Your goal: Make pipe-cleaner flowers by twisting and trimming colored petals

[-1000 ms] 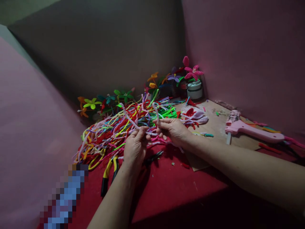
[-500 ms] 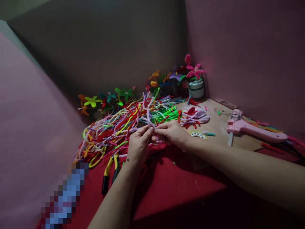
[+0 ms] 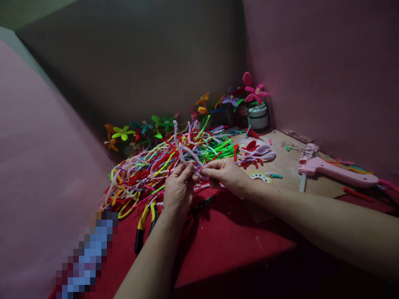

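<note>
The pale pipe cleaner, pinched in the fingertips of both the left hand and the right hand, now leans leftward above the grip, where before it stood nearly upright.

Over the remote head feed I am seeing an uncovered left hand of slender build, narrowing into a slim wrist. A small, round, dark spot is showing at the wrist's edge. Below it, a smooth, bare left forearm is broadening gradually. I am also viewing an uncovered right hand with a smooth back, joining a long, bare right forearm that is widening away from the hand; shadow is darkening its underside.
</note>
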{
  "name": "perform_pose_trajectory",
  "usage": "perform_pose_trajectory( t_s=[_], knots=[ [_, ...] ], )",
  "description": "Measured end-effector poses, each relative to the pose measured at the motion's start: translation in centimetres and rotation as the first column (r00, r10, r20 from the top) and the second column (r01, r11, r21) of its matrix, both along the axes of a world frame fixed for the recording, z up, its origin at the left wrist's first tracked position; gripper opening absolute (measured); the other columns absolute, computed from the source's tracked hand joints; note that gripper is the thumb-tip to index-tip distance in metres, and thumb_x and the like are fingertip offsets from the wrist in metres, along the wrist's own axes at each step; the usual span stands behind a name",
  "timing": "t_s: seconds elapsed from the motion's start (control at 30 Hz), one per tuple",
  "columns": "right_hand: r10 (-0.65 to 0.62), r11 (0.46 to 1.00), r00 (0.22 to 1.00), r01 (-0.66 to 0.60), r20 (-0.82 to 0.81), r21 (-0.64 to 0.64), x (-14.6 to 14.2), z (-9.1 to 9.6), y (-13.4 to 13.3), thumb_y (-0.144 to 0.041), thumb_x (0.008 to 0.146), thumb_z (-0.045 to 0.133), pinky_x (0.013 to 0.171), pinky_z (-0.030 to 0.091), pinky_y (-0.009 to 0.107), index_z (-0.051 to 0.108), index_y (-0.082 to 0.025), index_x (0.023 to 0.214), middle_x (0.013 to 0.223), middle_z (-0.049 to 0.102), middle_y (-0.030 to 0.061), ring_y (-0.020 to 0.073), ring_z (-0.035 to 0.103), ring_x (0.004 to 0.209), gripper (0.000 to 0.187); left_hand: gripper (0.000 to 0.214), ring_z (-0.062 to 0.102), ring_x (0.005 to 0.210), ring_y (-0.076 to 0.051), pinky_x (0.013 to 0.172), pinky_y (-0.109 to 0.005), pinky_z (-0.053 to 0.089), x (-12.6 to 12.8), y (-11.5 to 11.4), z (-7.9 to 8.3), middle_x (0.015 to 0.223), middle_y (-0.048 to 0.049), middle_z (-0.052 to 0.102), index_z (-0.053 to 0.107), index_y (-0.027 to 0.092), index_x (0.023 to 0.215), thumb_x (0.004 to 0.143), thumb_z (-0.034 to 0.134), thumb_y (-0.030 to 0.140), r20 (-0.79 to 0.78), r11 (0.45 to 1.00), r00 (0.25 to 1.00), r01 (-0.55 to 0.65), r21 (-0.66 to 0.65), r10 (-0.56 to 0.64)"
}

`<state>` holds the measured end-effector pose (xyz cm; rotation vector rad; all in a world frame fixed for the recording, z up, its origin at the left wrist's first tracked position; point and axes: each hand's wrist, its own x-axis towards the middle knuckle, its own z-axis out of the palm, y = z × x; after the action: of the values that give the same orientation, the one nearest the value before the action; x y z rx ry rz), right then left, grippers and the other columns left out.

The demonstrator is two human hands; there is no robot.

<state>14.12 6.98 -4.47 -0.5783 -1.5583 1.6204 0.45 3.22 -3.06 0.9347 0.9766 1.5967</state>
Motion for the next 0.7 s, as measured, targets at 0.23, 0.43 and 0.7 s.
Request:
perform_pose_trajectory(
  t_s=[0.23, 0.43, 0.7],
  knots=[
    [-0.044, 0.986, 0.98, 0.011, -0.194, -0.164, -0.2, -0.1, 0.2, -0.033, 0.067, 0.065, 0.04, 0.036, 0.019, 0.063, -0.01, 0.071, 0.065, 0.063, 0.0042, 0.0074, 0.052, 0.046, 0.023, 0.024, 0.053, 0.043, -0.008, 0.037, -0.016, 0.041, 0.4, 0.1, -0.5, 0.054, -0.0003, 0.059, 0.063, 0.01, 0.079, 0.059, 0.071, 0.021, -0.072, 1.0, 0.997, 0.011, -0.016, -0.012],
    [-0.106, 0.958, 0.945, 0.014, -0.308, -0.286, -0.4, -0.8, 1.0, -0.031, 0.063, 0.068, 0.033, 0.022, 0.017, 0.064, -0.011, 0.076, 0.056, 0.055, -0.0017, 0.0032, 0.039, 0.037, 0.024, 0.019, 0.053, 0.045, -0.007, 0.039, -0.016, 0.042, 0.7, -0.3, -0.7, 0.056, 0.0003, 0.059, 0.063, 0.01, 0.073, 0.061, 0.071, 0.023, -0.189, 0.999, 0.982, -0.036, -0.039, 0.028],
    [-0.165, 0.966, 0.97, 0.123, -0.179, -0.227, -0.3, 0.1, 0.3, -0.031, 0.066, 0.064, 0.037, 0.017, 0.019, 0.062, -0.009, 0.069, 0.039, 0.035, -0.0084, 0.0019, 0.022, 0.035, 0.022, 0.023, 0.049, 0.042, -0.005, 0.038, -0.015, 0.038, 1.3, -0.9, -0.5, 0.056, 0.0016, 0.057, 0.061, 0.011, 0.081, 0.063, 0.069, 0.023, -0.275, 0.997, 0.961, 0.018, -0.073, -0.037]
  ],
)
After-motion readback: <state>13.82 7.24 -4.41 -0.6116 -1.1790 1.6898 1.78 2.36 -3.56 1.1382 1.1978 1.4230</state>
